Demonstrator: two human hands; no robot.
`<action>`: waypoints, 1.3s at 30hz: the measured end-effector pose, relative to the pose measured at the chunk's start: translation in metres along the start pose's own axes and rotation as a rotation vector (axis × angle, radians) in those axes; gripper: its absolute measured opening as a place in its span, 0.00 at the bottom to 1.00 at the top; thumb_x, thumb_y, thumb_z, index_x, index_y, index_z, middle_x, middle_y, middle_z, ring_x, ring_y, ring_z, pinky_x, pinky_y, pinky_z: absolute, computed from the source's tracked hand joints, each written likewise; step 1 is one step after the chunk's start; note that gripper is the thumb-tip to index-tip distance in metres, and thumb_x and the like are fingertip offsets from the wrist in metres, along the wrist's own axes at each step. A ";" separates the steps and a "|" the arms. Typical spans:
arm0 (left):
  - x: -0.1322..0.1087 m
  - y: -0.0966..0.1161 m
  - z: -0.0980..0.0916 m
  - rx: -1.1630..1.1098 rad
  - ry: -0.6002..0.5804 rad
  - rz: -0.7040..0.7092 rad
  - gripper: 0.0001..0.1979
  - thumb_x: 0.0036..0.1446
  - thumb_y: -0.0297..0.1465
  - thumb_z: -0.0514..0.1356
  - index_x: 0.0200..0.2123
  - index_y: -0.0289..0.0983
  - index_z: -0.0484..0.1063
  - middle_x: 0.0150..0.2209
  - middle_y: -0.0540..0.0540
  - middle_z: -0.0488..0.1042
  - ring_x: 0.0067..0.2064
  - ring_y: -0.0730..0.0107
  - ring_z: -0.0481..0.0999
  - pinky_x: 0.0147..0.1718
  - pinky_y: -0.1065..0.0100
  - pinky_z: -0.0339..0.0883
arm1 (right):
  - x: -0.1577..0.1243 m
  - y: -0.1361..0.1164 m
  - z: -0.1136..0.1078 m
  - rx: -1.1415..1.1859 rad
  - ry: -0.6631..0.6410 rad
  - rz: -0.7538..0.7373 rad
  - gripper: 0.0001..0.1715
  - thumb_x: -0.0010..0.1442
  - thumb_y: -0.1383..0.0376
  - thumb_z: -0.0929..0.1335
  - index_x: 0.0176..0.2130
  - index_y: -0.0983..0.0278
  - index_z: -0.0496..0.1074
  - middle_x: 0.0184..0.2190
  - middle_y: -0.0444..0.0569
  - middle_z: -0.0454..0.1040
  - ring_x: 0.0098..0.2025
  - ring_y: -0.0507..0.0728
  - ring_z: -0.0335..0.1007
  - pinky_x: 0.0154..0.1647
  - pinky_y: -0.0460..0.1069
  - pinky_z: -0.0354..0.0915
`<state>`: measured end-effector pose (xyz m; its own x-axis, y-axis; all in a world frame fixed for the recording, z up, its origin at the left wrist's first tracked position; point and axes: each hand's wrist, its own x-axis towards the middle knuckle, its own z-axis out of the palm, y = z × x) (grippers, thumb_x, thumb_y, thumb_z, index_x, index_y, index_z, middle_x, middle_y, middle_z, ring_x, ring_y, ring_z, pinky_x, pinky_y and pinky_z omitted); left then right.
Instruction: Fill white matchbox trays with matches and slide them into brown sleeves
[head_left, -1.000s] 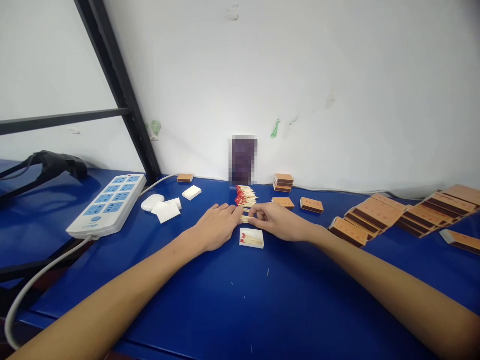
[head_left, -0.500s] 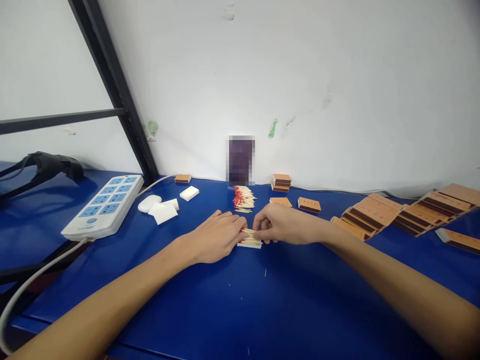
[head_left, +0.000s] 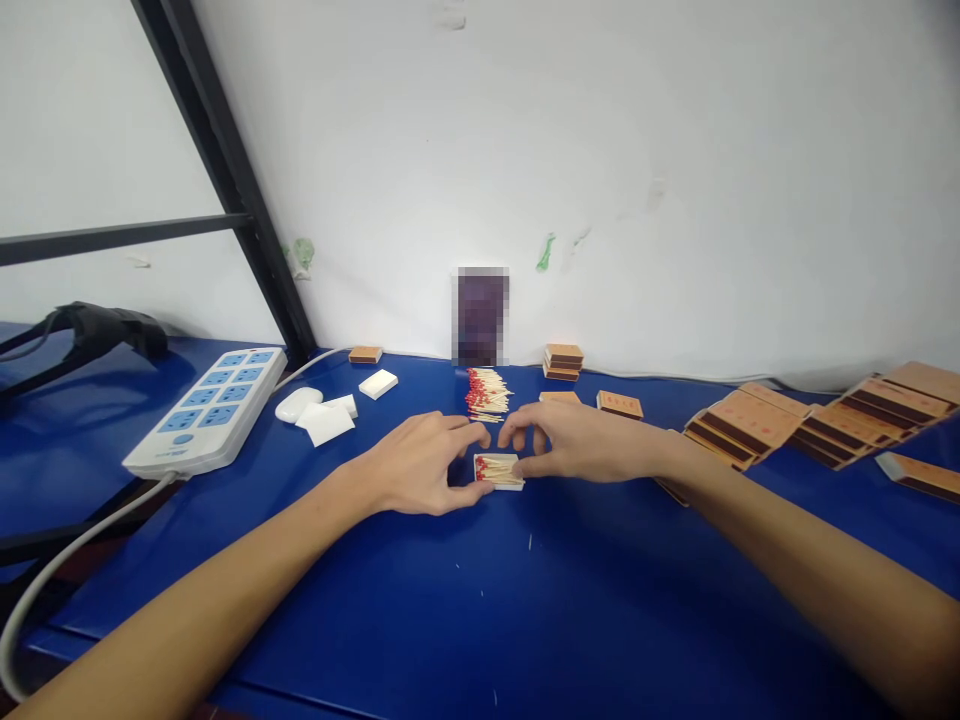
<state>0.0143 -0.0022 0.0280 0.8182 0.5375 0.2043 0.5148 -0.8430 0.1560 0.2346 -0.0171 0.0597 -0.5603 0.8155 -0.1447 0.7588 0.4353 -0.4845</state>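
A white matchbox tray [head_left: 509, 485] lies on the blue table between my hands, filled with red-tipped matches [head_left: 495, 469]. My left hand [head_left: 427, 462] is at its left side, thumb by the near left corner, index finger curved beyond the far edge. The fingers are apart. From the right comes my right hand [head_left: 566, 440], its thumb at the tray's right end and its other fingers curled above the far side, with a gap between. Just beyond the hands, a loose pile of red-headed matches [head_left: 487, 396] rests on the table.
Closed matchboxes [head_left: 562, 362] are stacked near the wall. Rows of matchbox sleeves [head_left: 750, 425] lean over at the right. On the left are a power strip [head_left: 206, 410], a white rounded case [head_left: 298, 405], white paper pieces [head_left: 328, 422] and a white box [head_left: 378, 384].
Both hands have spread their fingers and uncovered the tray. The left thumb has dropped to the near corner, and the matches inside now show.
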 end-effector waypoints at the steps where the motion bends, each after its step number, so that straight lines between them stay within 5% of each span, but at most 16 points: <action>1: 0.000 -0.001 0.000 -0.003 -0.005 0.003 0.18 0.56 0.45 0.55 0.41 0.37 0.67 0.33 0.48 0.70 0.31 0.68 0.68 0.31 0.67 0.60 | 0.000 0.000 -0.001 -0.003 -0.024 -0.001 0.21 0.55 0.53 0.68 0.46 0.60 0.72 0.38 0.49 0.74 0.35 0.56 0.69 0.32 0.48 0.60; 7: 0.001 -0.006 0.005 -0.057 0.002 0.035 0.16 0.59 0.42 0.55 0.43 0.36 0.71 0.37 0.46 0.71 0.33 0.69 0.71 0.32 0.67 0.64 | 0.001 0.000 -0.001 0.032 -0.088 -0.026 0.22 0.56 0.48 0.66 0.43 0.60 0.72 0.36 0.48 0.73 0.33 0.55 0.67 0.29 0.48 0.58; 19: 0.001 -0.010 0.007 -0.087 -0.005 0.110 0.15 0.63 0.40 0.53 0.42 0.38 0.74 0.38 0.45 0.74 0.40 0.67 0.73 0.41 0.65 0.65 | 0.014 0.012 0.015 0.131 -0.019 -0.021 0.10 0.56 0.59 0.66 0.34 0.63 0.71 0.24 0.43 0.70 0.25 0.50 0.63 0.25 0.45 0.57; 25: 0.001 -0.011 0.010 0.002 -0.017 0.153 0.16 0.67 0.36 0.48 0.49 0.41 0.72 0.44 0.44 0.73 0.43 0.65 0.73 0.43 0.64 0.65 | 0.012 0.020 0.010 0.275 -0.103 -0.003 0.13 0.60 0.59 0.63 0.39 0.64 0.72 0.30 0.48 0.74 0.30 0.53 0.70 0.28 0.46 0.63; 39: 0.001 -0.011 0.011 0.097 -0.030 0.171 0.18 0.67 0.39 0.46 0.46 0.41 0.74 0.42 0.44 0.71 0.40 0.66 0.72 0.42 0.64 0.65 | 0.012 0.018 0.009 0.178 -0.085 0.012 0.16 0.55 0.54 0.68 0.37 0.63 0.72 0.26 0.45 0.73 0.26 0.51 0.64 0.25 0.46 0.57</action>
<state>0.0125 0.0075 0.0161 0.9024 0.3864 0.1905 0.3885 -0.9210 0.0278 0.2383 -0.0036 0.0415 -0.5835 0.7817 -0.2201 0.6991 0.3457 -0.6259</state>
